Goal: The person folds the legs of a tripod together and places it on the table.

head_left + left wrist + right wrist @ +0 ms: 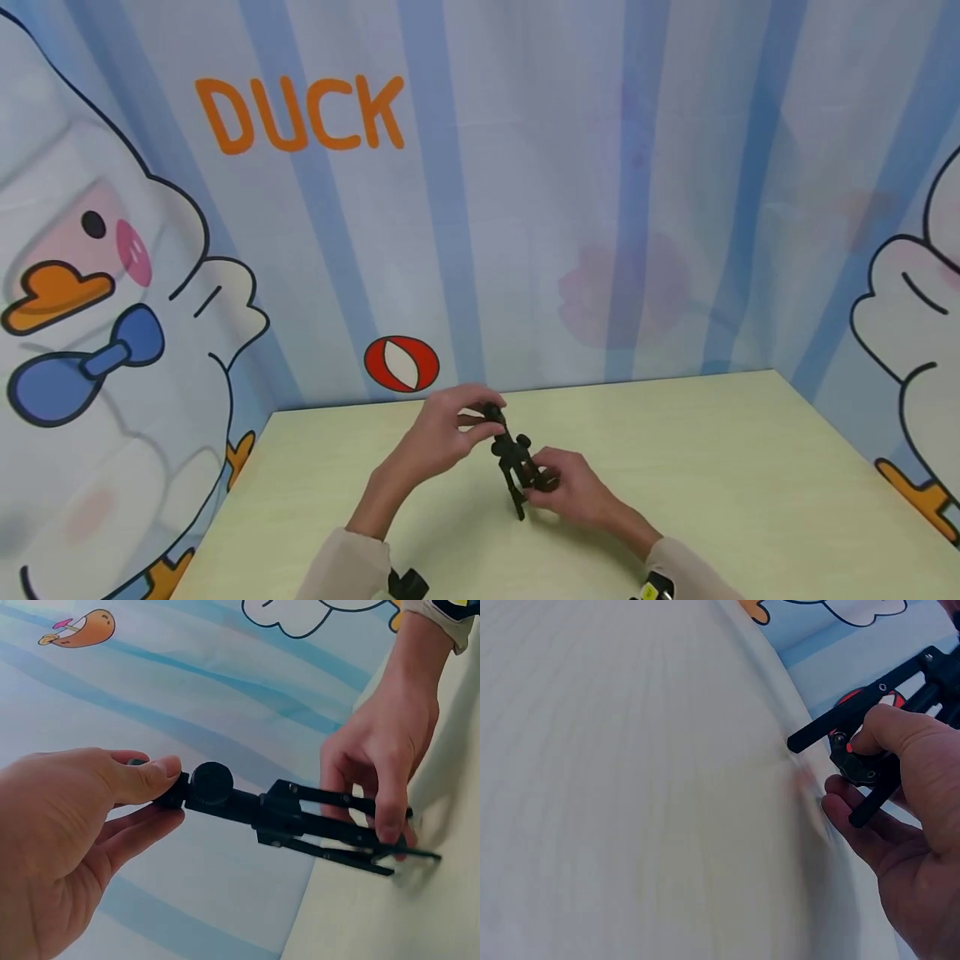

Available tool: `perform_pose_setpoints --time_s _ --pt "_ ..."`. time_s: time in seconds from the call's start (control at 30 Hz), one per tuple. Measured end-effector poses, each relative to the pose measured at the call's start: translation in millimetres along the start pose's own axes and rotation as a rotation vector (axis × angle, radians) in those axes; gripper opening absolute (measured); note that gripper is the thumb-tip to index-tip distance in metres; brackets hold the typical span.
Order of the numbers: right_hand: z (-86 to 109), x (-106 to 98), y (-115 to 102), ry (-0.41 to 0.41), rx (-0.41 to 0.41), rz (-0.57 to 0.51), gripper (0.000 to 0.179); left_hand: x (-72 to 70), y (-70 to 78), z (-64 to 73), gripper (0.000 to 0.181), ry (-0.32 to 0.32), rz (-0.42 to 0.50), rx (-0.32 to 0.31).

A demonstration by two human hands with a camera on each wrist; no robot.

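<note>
A small black tripod [513, 452] is held between both hands, tilted, over the pale table. My left hand [444, 432] pinches its top end between thumb and fingers, beside a round knob [213, 784]. At the lower end, my right hand [576, 489] grips around the legs, thumb on one side and fingers on the other. The legs [341, 861] are slightly spread in the left wrist view. Seen from the right wrist, two leg ends [817, 736] stick out past the thumb and fingers, and the tripod's top is out of frame.
The pale wooden table [712, 467] runs back to a blue-striped cloth backdrop [525, 208] printed with cartoon ducks and the word DUCK. The same cloth rises along the left and right sides. Dark wrist-worn devices [408, 583] sit at both sleeves.
</note>
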State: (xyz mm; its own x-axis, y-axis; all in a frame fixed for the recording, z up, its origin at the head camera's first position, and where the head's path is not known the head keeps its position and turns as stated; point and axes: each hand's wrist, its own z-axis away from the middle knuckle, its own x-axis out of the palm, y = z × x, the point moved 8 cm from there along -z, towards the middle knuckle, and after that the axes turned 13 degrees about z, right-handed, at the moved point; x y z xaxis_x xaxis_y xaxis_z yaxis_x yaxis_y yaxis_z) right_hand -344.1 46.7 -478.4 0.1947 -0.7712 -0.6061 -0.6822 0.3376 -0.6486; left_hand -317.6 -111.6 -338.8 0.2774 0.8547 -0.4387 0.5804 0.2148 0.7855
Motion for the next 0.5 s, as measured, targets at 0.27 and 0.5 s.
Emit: perform_pose_setpoints --time_s 0.27,0.5 --pt "6.3 -24.7 7.5 0.022 0.040 -0.015 0.020 -16.4 -19.3 15.0 0.025 0.060 0.115 -0.059" --pt "12.4 -49.9 7.8 0.058 0.029 0.074 0.021 -22.4 -37.5 26.6 0.022 0.072 0.099 -0.128"
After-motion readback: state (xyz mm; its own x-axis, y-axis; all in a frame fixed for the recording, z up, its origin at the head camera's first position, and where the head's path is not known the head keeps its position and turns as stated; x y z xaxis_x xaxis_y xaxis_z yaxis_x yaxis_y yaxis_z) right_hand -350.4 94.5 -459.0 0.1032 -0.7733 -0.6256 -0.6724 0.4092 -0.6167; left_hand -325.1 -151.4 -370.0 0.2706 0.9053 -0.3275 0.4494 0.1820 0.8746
